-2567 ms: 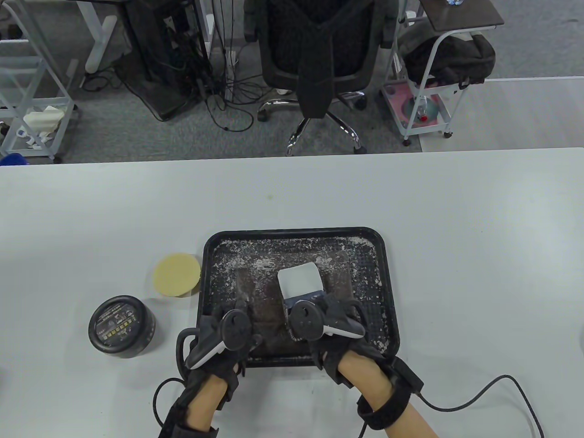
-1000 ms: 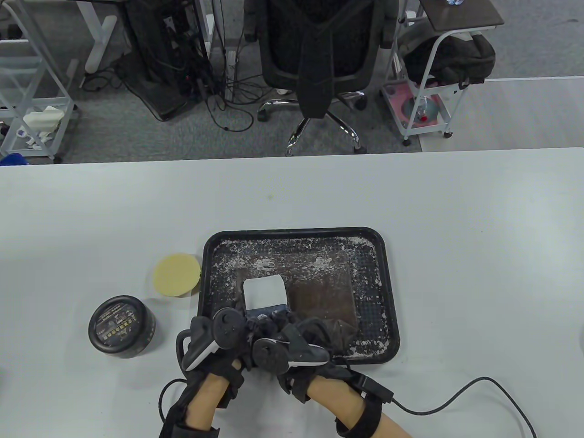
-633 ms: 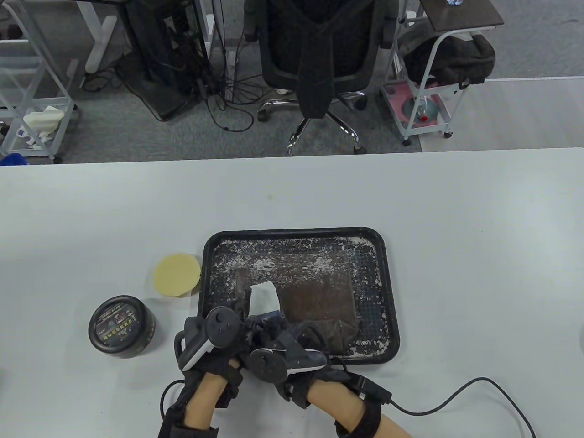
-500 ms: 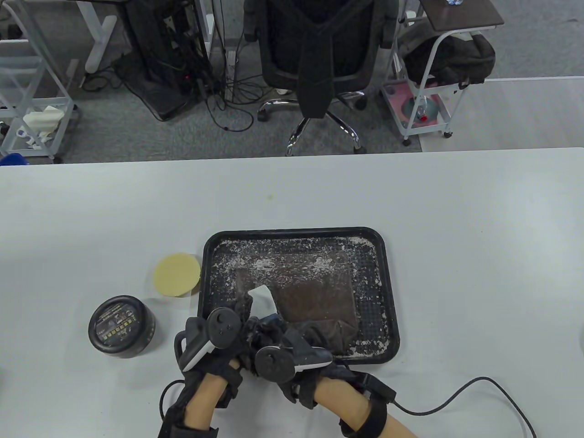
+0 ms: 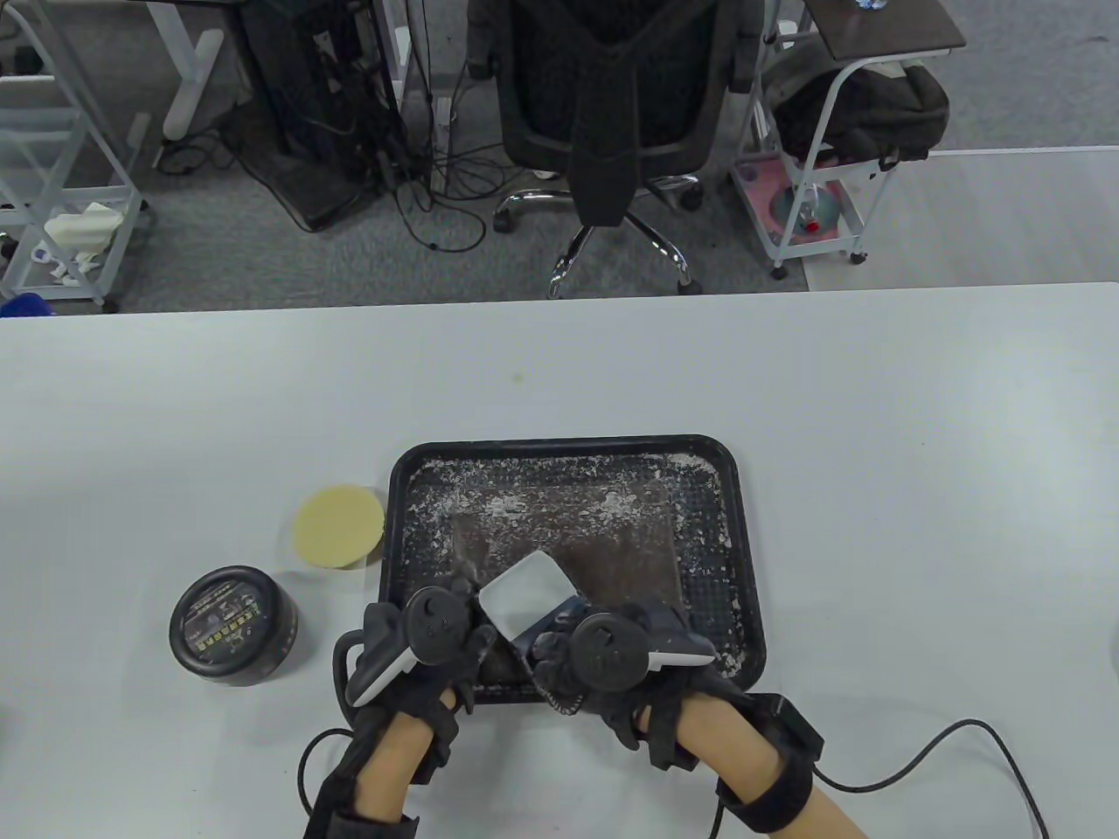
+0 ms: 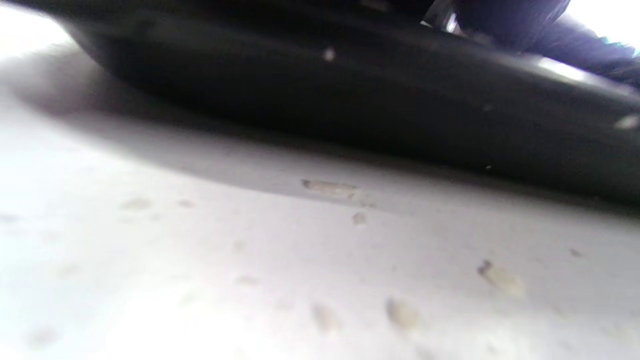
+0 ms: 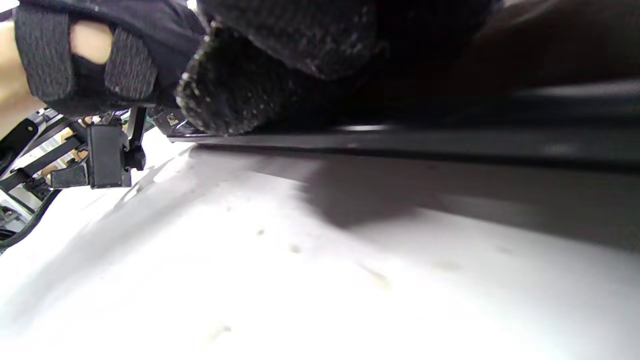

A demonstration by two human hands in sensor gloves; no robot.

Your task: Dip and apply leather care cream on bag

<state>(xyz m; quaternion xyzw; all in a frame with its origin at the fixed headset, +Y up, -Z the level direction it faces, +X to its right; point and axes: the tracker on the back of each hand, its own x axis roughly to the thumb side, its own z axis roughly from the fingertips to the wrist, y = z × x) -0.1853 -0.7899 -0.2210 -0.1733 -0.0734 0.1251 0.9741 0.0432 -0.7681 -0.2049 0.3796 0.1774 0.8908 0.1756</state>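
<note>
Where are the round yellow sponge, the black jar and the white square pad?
Round yellow sponge (image 5: 339, 527), table view, middle of its top.
Round black jar (image 5: 232, 624), table view, centre of its lid.
White square pad (image 5: 526, 596), table view, its white face.

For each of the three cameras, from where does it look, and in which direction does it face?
Table view: from above, looking down at the white table and black plastic tray; left hand and right hand show.
Left wrist view: low at the table surface, facing the tray's outer wall; a dark glove edge at top.
Right wrist view: equally low, facing the tray rim; gloved fingers at top.
Shared: tray, table.
</note>
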